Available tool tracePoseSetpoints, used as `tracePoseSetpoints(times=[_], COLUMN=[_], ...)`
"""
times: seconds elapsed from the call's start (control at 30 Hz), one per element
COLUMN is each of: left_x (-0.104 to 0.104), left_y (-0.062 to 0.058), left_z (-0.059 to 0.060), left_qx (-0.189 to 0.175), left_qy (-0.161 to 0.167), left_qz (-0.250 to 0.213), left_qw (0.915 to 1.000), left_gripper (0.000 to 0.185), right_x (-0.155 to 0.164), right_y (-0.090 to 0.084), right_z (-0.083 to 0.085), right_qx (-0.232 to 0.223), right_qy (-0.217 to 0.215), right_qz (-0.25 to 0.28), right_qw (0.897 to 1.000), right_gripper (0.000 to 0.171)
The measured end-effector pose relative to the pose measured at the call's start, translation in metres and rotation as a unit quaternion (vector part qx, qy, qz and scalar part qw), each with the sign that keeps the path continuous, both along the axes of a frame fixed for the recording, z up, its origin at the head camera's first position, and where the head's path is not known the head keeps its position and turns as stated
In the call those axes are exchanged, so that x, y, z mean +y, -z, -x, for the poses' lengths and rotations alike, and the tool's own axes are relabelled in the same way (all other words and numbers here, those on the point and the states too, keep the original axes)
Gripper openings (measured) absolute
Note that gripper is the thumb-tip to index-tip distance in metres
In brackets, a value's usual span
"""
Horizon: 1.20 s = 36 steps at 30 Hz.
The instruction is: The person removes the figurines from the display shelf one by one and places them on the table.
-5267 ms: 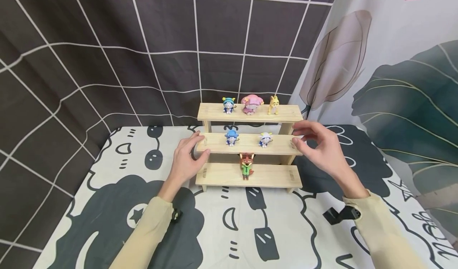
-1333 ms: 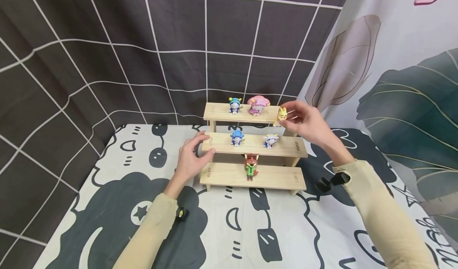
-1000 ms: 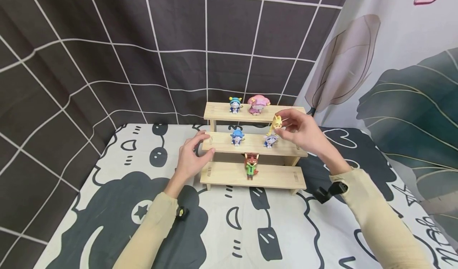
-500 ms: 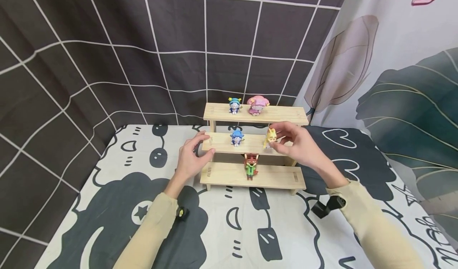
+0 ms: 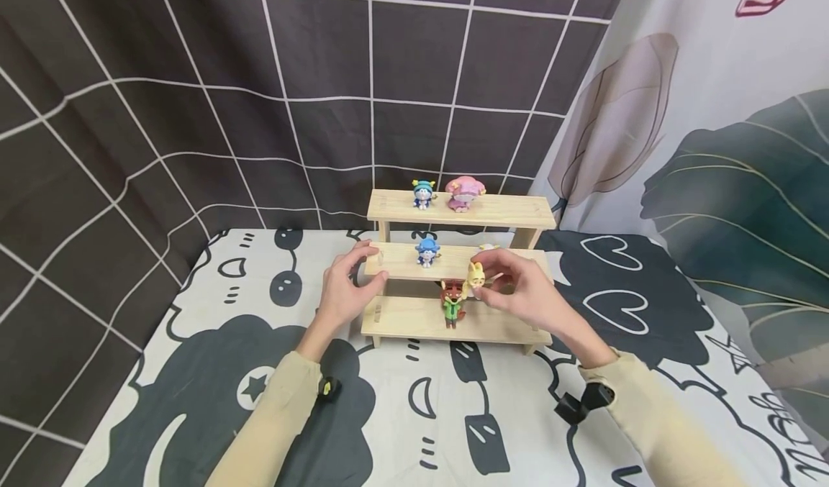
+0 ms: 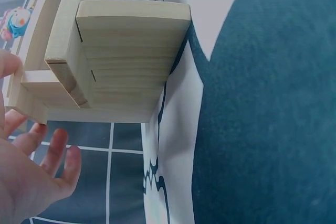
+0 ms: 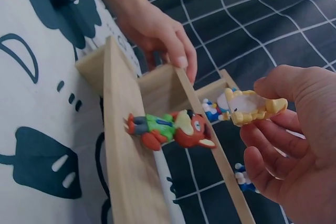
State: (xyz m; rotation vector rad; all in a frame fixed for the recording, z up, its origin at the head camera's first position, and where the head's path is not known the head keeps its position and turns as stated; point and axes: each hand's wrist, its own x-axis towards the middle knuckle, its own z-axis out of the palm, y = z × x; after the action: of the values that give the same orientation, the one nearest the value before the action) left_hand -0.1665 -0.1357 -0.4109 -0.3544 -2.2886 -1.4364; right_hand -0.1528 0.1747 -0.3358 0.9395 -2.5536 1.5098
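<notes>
I read three loads on the three-tier wooden shelf [image 5: 398,319]: top tier, teal-hatted figurine [image 5: 423,195] and pink-hooded figurine [image 5: 463,194]; middle tier, blue-hatted figurine [image 5: 427,253] and a white-hatted figurine [image 5: 489,246], mostly hidden behind the right hand [image 5: 523,289]; bottom tier, red fox figurine [image 5: 451,308] in a green top, standing upright; the yellow long-eared figurine [image 5: 476,275] is ears-up, just beside the fox's head in my head view; I cannot tell whether they touch; the right hand pinches it between thumb and fingers; the left hand [image 5: 348,282] grips the middle tier's left end, thumb in front.
</notes>
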Motion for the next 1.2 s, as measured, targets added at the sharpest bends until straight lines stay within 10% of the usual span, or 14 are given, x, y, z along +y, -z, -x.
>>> tracePoseSetpoints(times=[1.2], left_x=[0.000], left_y=[-0.002], left_z=[0.000], left_qx=[-0.010], left_qy=[-0.004], left_qz=[0.001], left_qw=[0.9999], left_gripper=[0.041], right_x=[-0.048], right_y=[0.045], right_z=[-0.051], right_qx=[0.043], right_qy=[-0.043], right_qz=[0.010], right_qw=[0.998], right_gripper=[0.042])
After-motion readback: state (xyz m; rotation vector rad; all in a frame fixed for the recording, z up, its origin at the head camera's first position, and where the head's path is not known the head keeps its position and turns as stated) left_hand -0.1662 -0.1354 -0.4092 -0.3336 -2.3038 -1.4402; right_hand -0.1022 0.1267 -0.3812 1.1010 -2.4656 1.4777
